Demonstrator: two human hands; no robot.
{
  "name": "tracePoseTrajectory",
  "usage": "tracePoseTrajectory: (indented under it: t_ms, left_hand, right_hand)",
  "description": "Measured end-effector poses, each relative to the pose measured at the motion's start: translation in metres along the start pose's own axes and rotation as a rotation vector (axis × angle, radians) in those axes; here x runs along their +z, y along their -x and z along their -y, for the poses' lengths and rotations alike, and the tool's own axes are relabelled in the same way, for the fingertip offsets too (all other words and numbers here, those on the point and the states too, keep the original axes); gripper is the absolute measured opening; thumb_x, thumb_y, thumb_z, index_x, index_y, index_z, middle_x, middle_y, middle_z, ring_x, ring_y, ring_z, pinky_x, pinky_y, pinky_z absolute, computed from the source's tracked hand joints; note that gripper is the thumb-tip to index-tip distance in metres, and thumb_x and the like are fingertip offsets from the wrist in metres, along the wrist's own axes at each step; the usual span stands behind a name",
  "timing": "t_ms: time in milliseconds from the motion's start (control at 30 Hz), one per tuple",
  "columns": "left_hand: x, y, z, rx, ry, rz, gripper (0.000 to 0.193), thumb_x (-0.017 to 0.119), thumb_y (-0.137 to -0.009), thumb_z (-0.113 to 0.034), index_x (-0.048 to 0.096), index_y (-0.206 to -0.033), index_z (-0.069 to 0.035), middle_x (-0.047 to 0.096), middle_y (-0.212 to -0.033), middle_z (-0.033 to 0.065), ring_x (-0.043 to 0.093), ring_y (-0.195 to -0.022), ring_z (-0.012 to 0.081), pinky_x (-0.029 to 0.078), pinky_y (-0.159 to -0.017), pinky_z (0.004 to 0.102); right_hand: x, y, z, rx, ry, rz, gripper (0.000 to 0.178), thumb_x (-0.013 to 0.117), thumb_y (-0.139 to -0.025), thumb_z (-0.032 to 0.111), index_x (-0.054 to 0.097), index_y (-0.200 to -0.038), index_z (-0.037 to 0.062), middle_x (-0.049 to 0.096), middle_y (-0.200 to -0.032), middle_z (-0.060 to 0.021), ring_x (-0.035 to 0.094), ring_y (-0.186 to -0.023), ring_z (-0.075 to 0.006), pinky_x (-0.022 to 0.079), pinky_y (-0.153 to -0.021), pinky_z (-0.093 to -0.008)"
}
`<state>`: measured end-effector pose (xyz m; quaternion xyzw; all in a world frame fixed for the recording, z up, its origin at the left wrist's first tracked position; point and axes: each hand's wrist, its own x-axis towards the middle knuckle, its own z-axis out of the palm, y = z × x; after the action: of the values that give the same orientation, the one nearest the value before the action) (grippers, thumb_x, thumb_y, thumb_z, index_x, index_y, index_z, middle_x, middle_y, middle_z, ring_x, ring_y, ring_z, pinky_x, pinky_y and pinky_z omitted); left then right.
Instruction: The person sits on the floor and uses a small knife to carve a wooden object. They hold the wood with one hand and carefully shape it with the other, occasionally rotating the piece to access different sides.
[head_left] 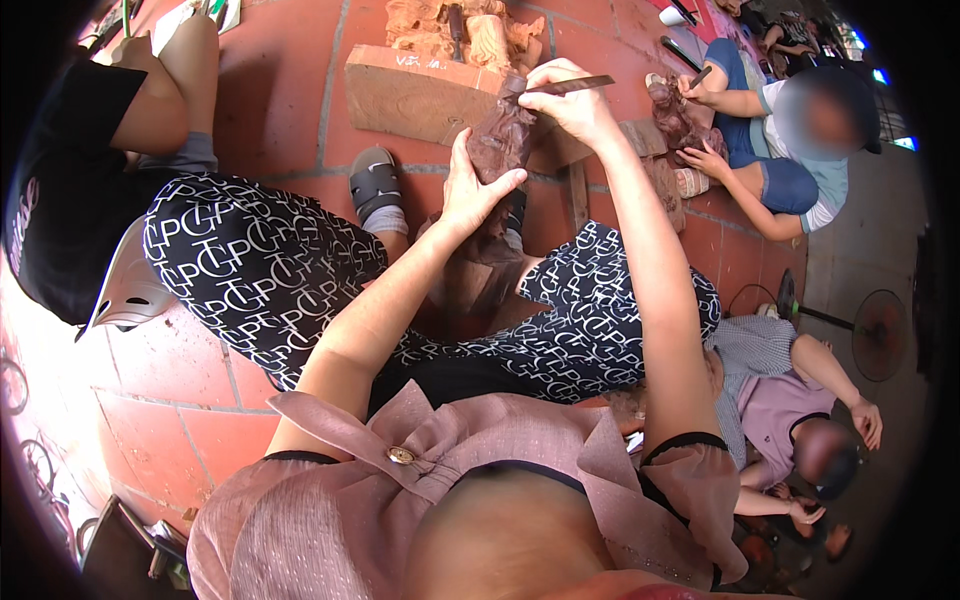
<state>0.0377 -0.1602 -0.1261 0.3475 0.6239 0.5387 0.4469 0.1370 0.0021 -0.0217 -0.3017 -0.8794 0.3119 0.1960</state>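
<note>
Between my knees stands a dark brown wooden carving [500, 142], its carved upper part leaning away from me. The lower part widens into a blocky base, partly hidden by my forearm and trousers. My left hand [478, 188] is closed round the middle of the carving, thumb across the near side. At its top, my right hand [568, 104] pinches a slim, flat, dark brown hand tool [570, 86]. The tool's tapered end sticks out to the right; the other end is hidden by my fingers near the carving, so contact cannot be made out.
Just beyond, a pale wooden block [425, 95] bears orange-brown carved wood [492, 42]. At right, another person works on a dark carving [672, 118]. Someone sits close at left; others are at lower right by a standing fan [882, 335]. Red tiles [290, 110] cover the floor.
</note>
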Motion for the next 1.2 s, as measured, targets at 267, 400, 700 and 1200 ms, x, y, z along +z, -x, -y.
tracePoseTrajectory:
  t_ms: [267,400,700,1200]
  left_hand:
    - [0.001,-0.002,0.003,0.029,-0.044,-0.022,0.105,0.077,-0.063,-0.046,0.015,-0.139,-0.007,0.037,-0.132,0.0238,0.040,-0.122,0.0320,0.032,-0.102,0.0391]
    - [0.002,-0.002,0.001,0.015,0.020,0.001,0.107,0.077,-0.061,-0.048,0.016,-0.137,-0.004,0.033,-0.134,0.0248,0.036,-0.124,0.0361,0.030,-0.103,0.0418]
    - [0.001,-0.002,-0.001,0.010,-0.005,0.002,0.108,0.077,-0.060,-0.048,0.015,-0.138,-0.005,0.034,-0.134,0.0257,0.037,-0.123,0.0360,0.030,-0.103,0.0420]
    - [0.003,-0.004,0.000,0.030,0.047,0.011,0.105,0.077,-0.062,-0.046,0.016,-0.137,-0.005,0.036,-0.132,0.0259,0.039,-0.122,0.0351,0.031,-0.102,0.0412]
  right_hand:
    - [0.001,-0.001,0.005,0.043,0.031,0.010,0.020,0.073,-0.071,0.019,0.066,-0.083,0.0048,0.059,-0.086,-0.0042,0.056,-0.082,-0.0141,0.045,-0.074,-0.0273]
    - [-0.008,-0.005,-0.002,0.025,-0.003,0.031,0.019,0.073,-0.070,0.019,0.066,-0.082,0.0056,0.057,-0.088,-0.0030,0.056,-0.082,-0.0133,0.045,-0.074,-0.0270]
    - [-0.005,-0.001,-0.007,0.060,-0.122,0.019,0.019,0.072,-0.071,0.017,0.066,-0.083,0.0035,0.059,-0.093,-0.0054,0.057,-0.086,-0.0144,0.045,-0.078,-0.0284]
    - [-0.003,0.001,-0.011,0.180,-0.347,-0.009,0.018,0.074,-0.070,0.012,0.065,-0.083,0.0052,0.058,-0.089,-0.0025,0.056,-0.083,-0.0114,0.046,-0.074,-0.0253]
